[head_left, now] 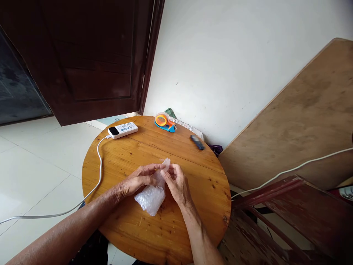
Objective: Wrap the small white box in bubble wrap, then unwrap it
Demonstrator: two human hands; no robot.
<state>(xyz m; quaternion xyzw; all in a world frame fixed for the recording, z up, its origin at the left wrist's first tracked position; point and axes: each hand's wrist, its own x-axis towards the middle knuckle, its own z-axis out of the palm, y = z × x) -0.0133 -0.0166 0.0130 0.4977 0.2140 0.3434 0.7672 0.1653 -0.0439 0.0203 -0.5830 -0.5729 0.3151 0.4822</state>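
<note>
A crumpled piece of clear bubble wrap (151, 199) is between my two hands, over the near middle of the round wooden table (110, 162). My left hand (140, 178) lies across its upper left part, thumb and fingers closed around it. On the other side, my right hand (177, 184) pinches the narrow upper end between thumb and fingers. The wider end of the wrap hangs toward me. Whether anything is wrapped inside, I cannot tell.
A white power bank (128, 129) with a white cable (100, 165) lies at the table's far left. An orange and blue tape dispenser (165, 122) stands at the back edge. A dark blurred object (197, 142) lies right of it. A wooden board (298, 110) leans on the wall.
</note>
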